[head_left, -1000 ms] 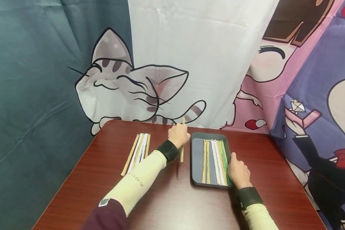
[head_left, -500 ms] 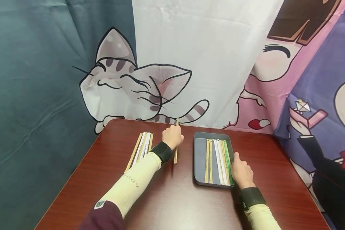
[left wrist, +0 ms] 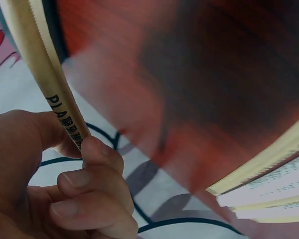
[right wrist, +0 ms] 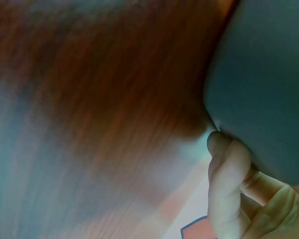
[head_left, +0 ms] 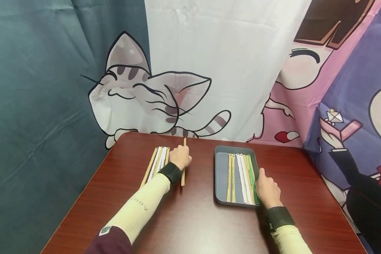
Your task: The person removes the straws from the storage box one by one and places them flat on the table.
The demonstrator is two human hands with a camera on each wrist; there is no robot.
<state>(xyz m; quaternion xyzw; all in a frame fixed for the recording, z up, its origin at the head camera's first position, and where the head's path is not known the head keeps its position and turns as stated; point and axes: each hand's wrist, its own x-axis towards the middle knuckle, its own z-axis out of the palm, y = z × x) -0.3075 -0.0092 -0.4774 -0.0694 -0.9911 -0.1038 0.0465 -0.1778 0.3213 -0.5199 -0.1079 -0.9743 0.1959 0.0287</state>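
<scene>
My left hand [head_left: 180,157] pinches a tan paper-wrapped straw [left wrist: 52,84] with printed letters between thumb and fingers. It is held lengthwise above the table, just right of a row of wrapped straws [head_left: 152,165] in tan and white. My forearm covers the near ends of that row. My right hand [head_left: 268,188] grips the right side of a grey tray [head_left: 221,176]; in the right wrist view its curled fingers meet the tray's outer wall [right wrist: 259,94]. Inside the tray lie tan straws [head_left: 230,178], white straws [head_left: 243,178] and a green straw [head_left: 253,178], side by side.
The brown wooden table [head_left: 190,218] ends at the back against a hanging cloth [head_left: 241,70] printed with cartoon figures. A teal part of the cloth [head_left: 44,106] hangs along the left side.
My left hand has carried the tan straw leftward and a little nearer, away from the tray and towards the row on the left. The right hand stays at the tray.
</scene>
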